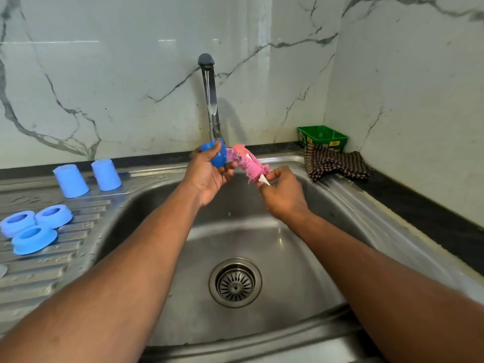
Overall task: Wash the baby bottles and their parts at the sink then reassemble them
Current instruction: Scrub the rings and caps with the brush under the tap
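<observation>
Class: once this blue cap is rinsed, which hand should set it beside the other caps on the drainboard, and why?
Probably the left hand: it already grips the blue cap, and the drainboard caps lie on its side. The right hand holds the brush.

sink [264,239]: brushed steel, dull sheen, wet
tap [211,100]: polished metal
wall [110,74]: glossy veined marble
blue caps [70,180]: smooth matt plastic
brush [246,165]: frayed pink fibres
cloth [335,163]: coarse checked weave

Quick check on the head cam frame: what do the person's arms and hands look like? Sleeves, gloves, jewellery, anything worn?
Both forearms are bare as far as the frame shows, with no sleeves in view. The left hand and right hand wear no gloves. No watch, bracelet or ring shows on either wrist or on the visible fingers.
</observation>
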